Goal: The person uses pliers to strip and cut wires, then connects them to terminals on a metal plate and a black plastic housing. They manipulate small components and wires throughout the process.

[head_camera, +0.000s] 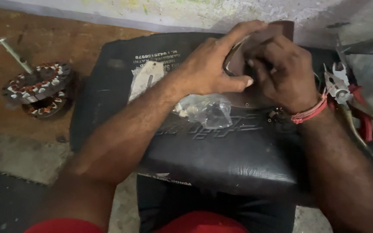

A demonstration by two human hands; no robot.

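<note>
A: Head view, only one we've got. Left hand (210, 69) and right hand (281, 73) both up on a brown plate (277, 32), far edge of the black seat (221, 151).

B: Hand states?

A: Left: fingers stretched over the plate's top, thumb pressed flat along its near edge, so it's clamping the plate. Right: curled tight against the plate's front w/ a red band at the wrist. We reckon it's pinching smth small, but the fingertips are hidden, can't tell what.

B: Risks?

A: We'd say the plate could slip, since it's gripped by edges only and half off the seat. Any small part would drop to the floor & be lost. Clear bag (206, 110) of bits sits right under the left wrist, touching it; a forearm nudge could sweep it off the seat.

B: Materials?

A: Plate: thin, curved, dull brown, prob metal. Seat: padded black vinyl, soft sheen, creased. Bag: crinkly plastic, small pale & dark pieces inside. Flat grey card (145, 80) beside it. Pliers (346, 92) right of the seat, steel jaws, red grips. Stator (37, 88) well apart on the left: round, copper windings, steel shaft sticking up, on a worn brown floor (65, 43).
</note>
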